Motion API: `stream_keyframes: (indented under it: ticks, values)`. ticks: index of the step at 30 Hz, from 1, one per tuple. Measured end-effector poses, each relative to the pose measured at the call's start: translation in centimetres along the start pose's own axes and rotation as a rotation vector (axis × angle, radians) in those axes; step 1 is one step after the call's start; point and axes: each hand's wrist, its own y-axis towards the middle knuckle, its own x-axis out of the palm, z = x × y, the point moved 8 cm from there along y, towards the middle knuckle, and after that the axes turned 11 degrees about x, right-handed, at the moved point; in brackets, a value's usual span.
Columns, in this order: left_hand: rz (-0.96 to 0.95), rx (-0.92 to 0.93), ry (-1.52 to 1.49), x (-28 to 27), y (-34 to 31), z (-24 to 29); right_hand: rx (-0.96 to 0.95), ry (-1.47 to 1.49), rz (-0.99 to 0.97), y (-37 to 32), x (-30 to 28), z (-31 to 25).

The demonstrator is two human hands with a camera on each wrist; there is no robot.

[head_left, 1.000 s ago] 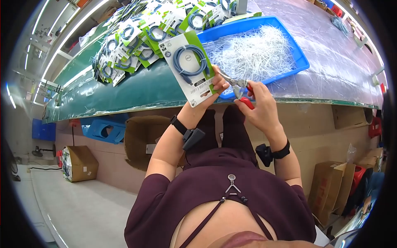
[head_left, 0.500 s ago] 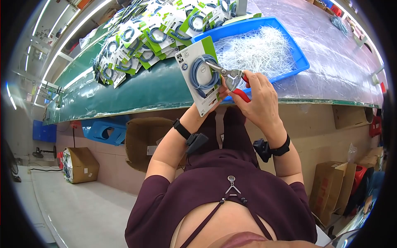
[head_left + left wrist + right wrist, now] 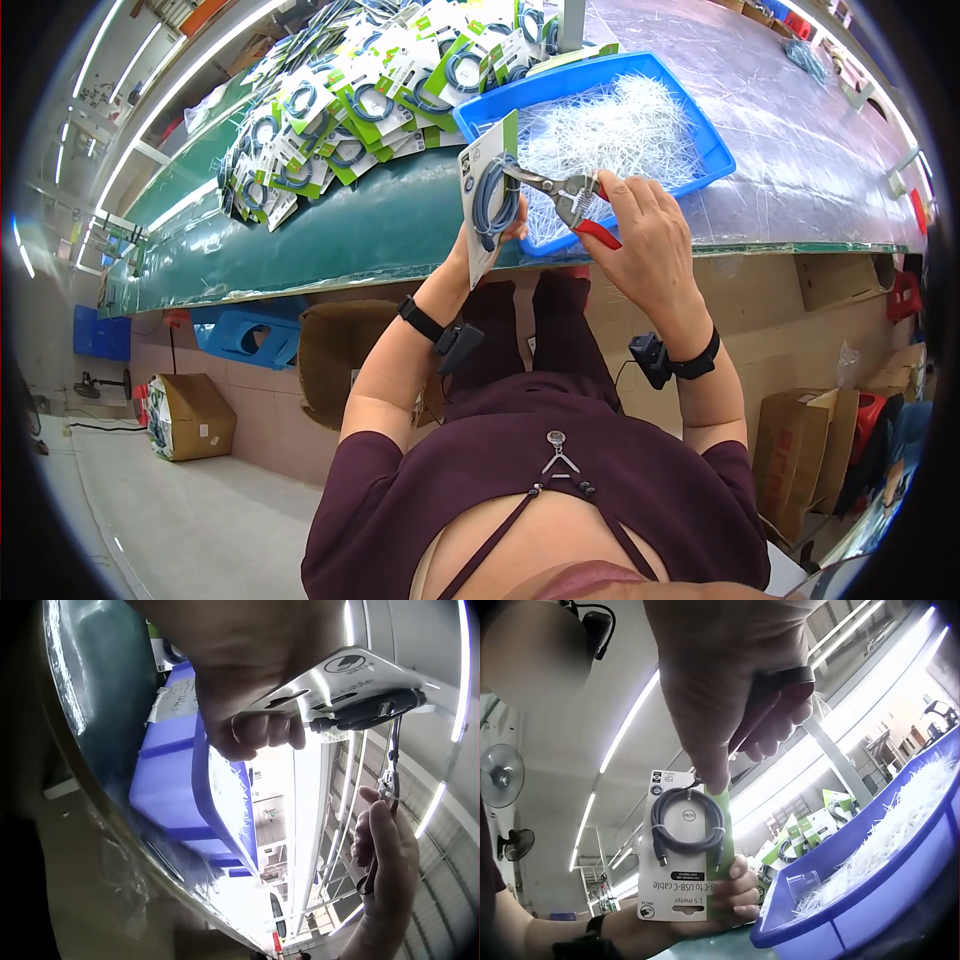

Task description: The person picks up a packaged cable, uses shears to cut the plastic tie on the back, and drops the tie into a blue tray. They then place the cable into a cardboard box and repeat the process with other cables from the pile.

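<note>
Near 12 o'clock, the left hand (image 3: 517,222) holds a white and green card (image 3: 484,150) with a loop of blue-gray cable (image 3: 484,208) on it. The card is turned partly sideways. At 2 o'clock, the right hand (image 3: 646,228) grips pliers (image 3: 573,203) with red handles. Their tips point to 10 o'clock, right by the loop; I can't tell if they touch it. At 1 o'clock, a blue tray (image 3: 716,150) of thin white strips (image 3: 625,130) sits on the desk (image 3: 300,240). At 11 o'clock is a big messy pile of cards (image 3: 365,103). A brown box (image 3: 196,420) stands on the floor at 8 o'clock.
</note>
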Motion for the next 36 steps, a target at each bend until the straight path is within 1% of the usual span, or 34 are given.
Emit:
stream_keyframes:
  ticks: [2, 4, 5, 8, 10, 13, 16, 18, 19, 22, 23, 26, 27, 29, 30, 31, 32, 33, 34, 35, 36]
  values:
    - [0.122, -0.040, 0.051, -0.5, -0.2, 0.4, -0.013, 0.029, -0.029, 0.3, -0.4, 0.5]
    - [0.114, -0.041, 0.077, -0.9, 0.1, 1.0, -0.041, 0.097, -0.098, 0.5, -0.6, 0.9]
    - [0.113, -0.039, 0.103, -1.1, 0.2, 1.3, -0.038, 0.097, -0.096, 0.7, -0.8, 1.1]
    - [0.089, -0.031, 0.131, -1.2, 0.5, 1.5, -0.001, 0.171, -0.206, 1.2, -0.6, 1.7]
    - [0.039, -0.021, 0.136, -0.9, 0.8, 1.5, 0.011, 0.189, -0.228, 1.2, -0.4, 1.8]
    - [0.041, -0.037, 0.184, -1.1, 0.9, 1.2, 0.041, 0.227, -0.270, 1.2, 0.0, 2.1]
    - [0.065, -0.047, 0.258, -1.6, 1.0, 1.1, 0.104, 0.312, -0.418, 1.0, 0.8, 3.1]
    - [0.114, -0.044, 0.357, -2.1, 1.1, 1.5, 0.098, 0.289, -0.399, 0.9, 0.5, 3.2]
    - [0.111, -0.044, 0.357, -2.1, 1.2, 1.6, 0.089, 0.265, -0.381, 0.9, 0.3, 3.3]
    - [0.071, 0.001, 0.695, -1.9, 1.5, 3.1, 0.074, 0.212, -0.343, 0.8, -0.2, 3.4]
    - [0.063, 0.002, 0.696, -2.0, 1.7, 3.3, 0.066, 0.184, -0.328, 0.7, -0.2, 3.4]
    - [-0.001, 0.186, 1.142, -1.7, 2.3, 5.1, 0.078, 0.119, -0.269, 0.3, 0.0, 4.0]
    - [-0.011, 0.188, 1.144, -1.9, 2.5, 5.0, 0.090, 0.083, -0.233, 0.1, 0.2, 4.4]
    - [0.030, 0.108, 1.083, -3.1, 2.7, 3.9, 0.112, 0.046, -0.191, -0.1, 0.6, 5.2]
    - [0.049, 0.067, 1.052, -3.4, 2.7, 3.4, 0.178, 0.169, -0.285, -0.1, 1.5, 6.1]
    - [0.037, 0.067, 1.052, -2.9, 2.8, 3.4, 0.244, 0.294, -0.379, -0.1, 2.5, 6.9]
    - [0.092, -0.028, 0.817, -2.8, 2.6, 2.7, 0.309, 0.421, -0.471, -0.5, 3.5, 7.5]
    - [0.144, -0.122, 0.581, -2.5, 2.3, 1.9, 0.316, 0.423, -0.464, -0.8, 4.0, 7.8]
    - [0.196, -0.211, 0.343, -2.1, 2.0, 0.9, 0.438, 0.677, -0.525, -1.2, 5.1, 8.5]
    - [0.190, -0.211, 0.347, -2.0, 2.1, 0.7, 0.555, 0.934, -0.583, -1.7, 6.2, 9.0]
    - [0.097, -0.216, 0.240, -1.1, 2.2, 0.2, 0.670, 1.195, -0.640, -2.1, 6.7, 8.7]
